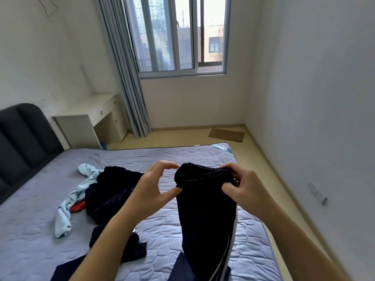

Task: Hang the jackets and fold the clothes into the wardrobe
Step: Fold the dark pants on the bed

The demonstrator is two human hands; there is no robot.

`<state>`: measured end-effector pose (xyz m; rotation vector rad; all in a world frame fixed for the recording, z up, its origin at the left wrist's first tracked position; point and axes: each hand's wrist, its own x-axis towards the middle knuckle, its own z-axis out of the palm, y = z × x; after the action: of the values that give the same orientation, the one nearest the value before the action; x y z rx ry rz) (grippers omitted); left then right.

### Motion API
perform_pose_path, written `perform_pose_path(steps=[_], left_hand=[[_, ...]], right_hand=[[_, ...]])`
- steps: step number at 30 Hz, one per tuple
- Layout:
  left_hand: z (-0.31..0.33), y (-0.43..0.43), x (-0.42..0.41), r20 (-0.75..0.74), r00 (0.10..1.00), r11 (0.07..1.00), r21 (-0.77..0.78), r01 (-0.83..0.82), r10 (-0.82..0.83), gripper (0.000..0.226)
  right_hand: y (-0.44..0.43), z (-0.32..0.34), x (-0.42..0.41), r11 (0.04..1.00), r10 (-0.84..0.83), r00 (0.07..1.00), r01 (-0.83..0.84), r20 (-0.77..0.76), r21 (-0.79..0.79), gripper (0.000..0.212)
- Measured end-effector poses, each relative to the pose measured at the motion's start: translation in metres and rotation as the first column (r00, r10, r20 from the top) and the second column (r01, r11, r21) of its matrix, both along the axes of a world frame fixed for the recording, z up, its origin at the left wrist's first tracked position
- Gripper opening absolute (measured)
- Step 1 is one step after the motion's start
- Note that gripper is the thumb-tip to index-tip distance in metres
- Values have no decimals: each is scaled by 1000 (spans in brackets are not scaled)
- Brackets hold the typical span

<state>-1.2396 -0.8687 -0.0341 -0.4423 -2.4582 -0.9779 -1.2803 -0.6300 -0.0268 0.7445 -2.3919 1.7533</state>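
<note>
Dark trousers (205, 216) hang with long axis vertical, top edge up, over the bed (40, 209). Right hand (249, 191) pinches the top edge. Left hand (154, 187) is half open, thumb touching the left edge.

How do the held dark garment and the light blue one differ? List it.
The dark garment hangs from the right hand; the light blue garment lies crumpled on the bed. The dark garment has a white stripe; the light blue garment has dark marks. Neither is folded.
</note>
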Motion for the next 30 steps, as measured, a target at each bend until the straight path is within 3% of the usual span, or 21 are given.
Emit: perform_pose_path(steps=[5, 10, 12, 15, 17, 20, 23, 27, 30], left_hand=[[26, 0, 1, -270, 960, 974, -228, 7, -70, 44], [46, 3, 0, -378, 918, 925, -379, -35, -120, 34], [47, 6, -1, -338, 932, 945, -326, 14, -130, 35], [43, 13, -3, -220, 967, 990, -90, 112, -129, 43], [40, 17, -4, -166, 976, 989, -55, 137, -144, 41], [41, 19, -4, -166, 977, 947, -311, 80, -137, 29], [50, 15, -7, -184, 972, 815, -579, 11, -144, 26], [73, 11, -9, -172, 957, 742, -667, 59, -232, 16], [91, 7, -13, -143, 945, 684, -723, 103, -293, 18]], right_hand=[[4, 31, -11, 994, 48, 996, -54, -73, -91, 21], [2, 47, -16, 989, 46, 995, -57, -86, -136, 23], [3, 50, -17, 985, 46, 996, -57, -73, -160, 23], [1, 51, -17, 979, 55, 996, -66, -63, -194, 23], [2, 51, -17, 977, 57, 997, -68, -59, -203, 22], [6, 51, -20, 972, 49, 997, -60, -52, -226, 32], [10, 50, -20, 980, 51, 997, -60, -55, -191, 36], [16, 49, -20, 990, 103, 990, -111, -92, -91, 41], [27, 58, -23, 971, 212, 935, -169, -283, 168, 51]])
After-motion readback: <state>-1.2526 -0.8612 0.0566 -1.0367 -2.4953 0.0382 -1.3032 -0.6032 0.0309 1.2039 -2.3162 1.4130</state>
